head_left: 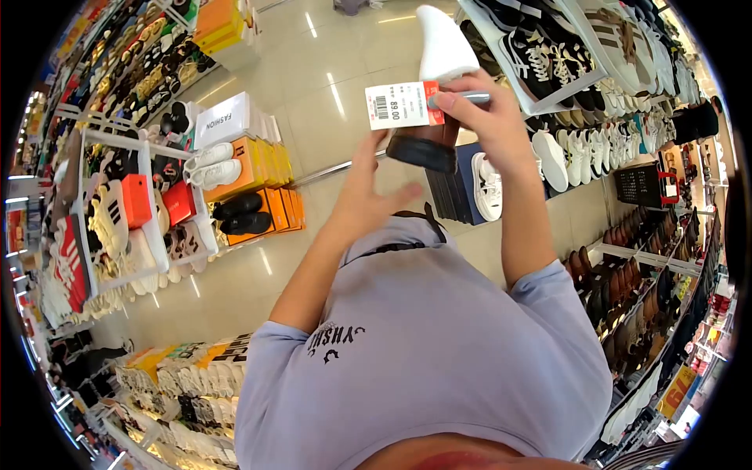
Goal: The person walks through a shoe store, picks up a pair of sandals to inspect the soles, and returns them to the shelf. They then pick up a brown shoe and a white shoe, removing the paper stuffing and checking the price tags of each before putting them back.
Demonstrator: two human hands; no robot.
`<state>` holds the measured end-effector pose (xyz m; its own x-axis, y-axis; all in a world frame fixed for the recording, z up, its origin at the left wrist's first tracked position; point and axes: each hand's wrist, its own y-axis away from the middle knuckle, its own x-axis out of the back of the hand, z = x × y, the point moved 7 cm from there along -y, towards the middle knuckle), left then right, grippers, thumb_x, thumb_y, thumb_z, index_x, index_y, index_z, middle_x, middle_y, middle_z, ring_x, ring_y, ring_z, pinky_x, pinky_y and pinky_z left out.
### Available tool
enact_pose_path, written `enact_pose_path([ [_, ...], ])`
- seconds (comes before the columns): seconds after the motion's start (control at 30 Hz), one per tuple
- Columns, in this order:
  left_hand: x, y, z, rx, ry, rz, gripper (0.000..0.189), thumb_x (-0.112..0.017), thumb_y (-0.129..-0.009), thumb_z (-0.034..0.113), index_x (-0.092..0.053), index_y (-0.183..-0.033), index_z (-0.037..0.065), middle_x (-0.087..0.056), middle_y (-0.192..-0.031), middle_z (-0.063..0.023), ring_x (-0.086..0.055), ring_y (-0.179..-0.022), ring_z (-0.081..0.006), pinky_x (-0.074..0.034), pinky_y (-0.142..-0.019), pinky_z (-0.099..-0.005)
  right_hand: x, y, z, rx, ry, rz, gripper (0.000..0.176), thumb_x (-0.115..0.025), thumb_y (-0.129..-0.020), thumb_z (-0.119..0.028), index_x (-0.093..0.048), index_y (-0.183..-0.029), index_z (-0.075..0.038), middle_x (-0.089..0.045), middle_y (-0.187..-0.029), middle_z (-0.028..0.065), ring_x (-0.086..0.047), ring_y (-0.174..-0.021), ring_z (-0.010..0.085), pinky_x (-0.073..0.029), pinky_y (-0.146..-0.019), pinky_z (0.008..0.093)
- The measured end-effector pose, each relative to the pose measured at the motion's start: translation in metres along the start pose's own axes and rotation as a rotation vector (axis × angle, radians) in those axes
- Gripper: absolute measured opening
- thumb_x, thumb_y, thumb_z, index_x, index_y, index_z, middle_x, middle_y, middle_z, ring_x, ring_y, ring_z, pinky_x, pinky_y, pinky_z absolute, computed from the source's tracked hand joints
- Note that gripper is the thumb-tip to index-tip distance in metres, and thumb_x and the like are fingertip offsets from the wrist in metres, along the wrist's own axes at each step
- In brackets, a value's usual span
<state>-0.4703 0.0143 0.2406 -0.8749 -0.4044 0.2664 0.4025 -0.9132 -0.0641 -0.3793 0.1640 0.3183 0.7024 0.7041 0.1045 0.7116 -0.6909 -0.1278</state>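
Observation:
My right hand [489, 117] is closed at the red edge of a white price tag [389, 107] marked 89.00, with a grey rod-like piece [470, 98] by its thumb. Behind the tag is a brown shoe [423, 151] with a thick black sole, partly hidden by tag and hand. A smooth white foot-shaped form [446, 47] rises just beyond my right fingers. My left hand [368, 192] is left of the shoe, thumb and fingers apart, its fingertips close to the tag's lower left corner.
Beneath my right forearm, a white sneaker [487, 188] rests by dark blue boxes [450, 192]. Shoe racks [564, 98] run along the right, near a black basket [638, 184]. At left, shoeboxes [251, 157] and a white-framed rack [153, 211] flank the tiled floor [313, 78].

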Motion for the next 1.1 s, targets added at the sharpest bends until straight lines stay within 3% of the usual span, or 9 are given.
enact_pose_path([
  [0.03,0.005,-0.008,-0.018,0.000,0.201,0.030,0.084,-0.069,-0.079,0.025,-0.017,-0.142,0.005,-0.039,-0.133,-0.0147,-0.041,-0.121,-0.0271,-0.037,-0.095,-0.0394,0.006,-0.012,-0.002,0.022,0.038,-0.032,0.029,-0.073,-0.073,-0.022,-0.067,-0.086,0.002,-0.055,-0.098,0.0047,-0.055,-0.089,0.0144,-0.044,-0.076,0.0268],
  [0.07,0.011,-0.017,-0.014,0.018,0.201,0.017,0.084,-0.069,-0.079,0.025,-0.017,-0.142,0.005,-0.039,-0.133,-0.0147,-0.041,-0.121,-0.0271,-0.037,-0.095,-0.0394,0.011,-0.022,-0.004,0.020,0.165,-0.073,0.026,-0.071,-0.076,-0.016,-0.065,-0.089,0.005,-0.054,-0.100,0.0052,-0.054,-0.092,0.0150,-0.043,-0.079,0.0263],
  [0.13,0.031,-0.045,0.016,-0.048,0.650,0.095,0.074,-0.059,-0.086,0.025,-0.016,-0.142,0.003,-0.037,-0.136,-0.0187,-0.042,-0.123,-0.0275,-0.039,-0.097,-0.0436,0.023,-0.043,-0.003,0.076,0.292,-0.069,0.024,-0.071,-0.074,-0.015,-0.065,-0.089,0.004,-0.054,-0.101,0.0053,-0.054,-0.092,0.0147,-0.043,-0.079,0.0260],
  [0.27,0.039,-0.098,0.040,-0.118,0.554,0.125,0.067,-0.055,-0.089,0.016,-0.017,-0.142,0.002,-0.042,-0.132,-0.0197,-0.050,-0.116,-0.0261,-0.044,-0.092,-0.0397,0.039,-0.082,0.004,0.148,0.183,-0.077,0.029,-0.073,-0.074,-0.021,-0.065,-0.089,0.003,-0.053,-0.097,0.0035,-0.056,-0.085,0.0126,-0.045,-0.072,0.0244],
  [0.47,0.042,-0.167,0.026,-0.126,0.517,0.020,0.054,-0.050,-0.091,0.009,-0.026,-0.140,0.001,-0.056,-0.116,-0.0171,-0.055,-0.107,-0.0216,-0.048,-0.088,-0.0338,0.046,-0.133,0.022,0.027,0.033,-0.056,0.026,-0.065,-0.079,-0.015,-0.062,-0.095,0.006,-0.057,-0.098,0.0041,-0.055,-0.087,0.0116,-0.043,-0.077,0.0249],
  [0.67,0.075,-0.220,0.012,-0.068,0.710,0.047,0.051,-0.062,-0.084,0.005,-0.037,-0.129,-0.003,-0.056,-0.113,-0.0155,-0.056,-0.106,-0.0196,-0.046,-0.090,-0.0326,0.026,-0.207,0.027,-0.036,0.016,0.031,0.033,-0.063,-0.083,-0.026,-0.062,-0.093,0.005,-0.052,-0.095,0.0001,-0.048,-0.075,0.0061,-0.036,-0.062,0.0197],
  [0.87,0.141,-0.269,0.000,-0.328,0.533,0.276,0.045,-0.072,-0.075,0.003,-0.043,-0.109,-0.001,-0.049,-0.121,-0.0180,-0.052,-0.111,-0.0239,-0.044,-0.094,-0.0371,-0.033,-0.295,0.011,-0.043,0.166,0.051,0.035,-0.065,-0.082,-0.028,-0.064,-0.094,0.005,-0.053,-0.097,0.0000,-0.045,-0.071,0.0040,-0.032,-0.057,0.0200],
  [1.03,0.199,-0.302,-0.016,-0.441,0.337,0.421,0.049,-0.077,-0.070,0.006,-0.043,-0.105,0.001,-0.048,-0.123,-0.0200,-0.051,-0.112,-0.0277,-0.044,-0.092,-0.0363,-0.087,-0.363,0.008,0.062,0.119,0.023,0.032,-0.062,-0.083,-0.022,-0.062,-0.095,0.008,-0.055,-0.092,0.0056,-0.059,-0.083,0.0157,-0.047,-0.076,0.0263],
  [1.1,0.219,-0.315,-0.023,-0.455,0.298,0.453,0.051,-0.078,-0.068,0.007,-0.043,-0.105,0.001,-0.048,-0.123,-0.0203,-0.051,-0.112,-0.0287,-0.044,-0.091,-0.0360,-0.102,-0.382,0.008,0.054,0.094,0.010,0.032,-0.062,-0.083,-0.021,-0.062,-0.096,0.008,-0.055,-0.092,0.0057,-0.059,-0.082,0.0152,-0.047,-0.075,0.0262],
])
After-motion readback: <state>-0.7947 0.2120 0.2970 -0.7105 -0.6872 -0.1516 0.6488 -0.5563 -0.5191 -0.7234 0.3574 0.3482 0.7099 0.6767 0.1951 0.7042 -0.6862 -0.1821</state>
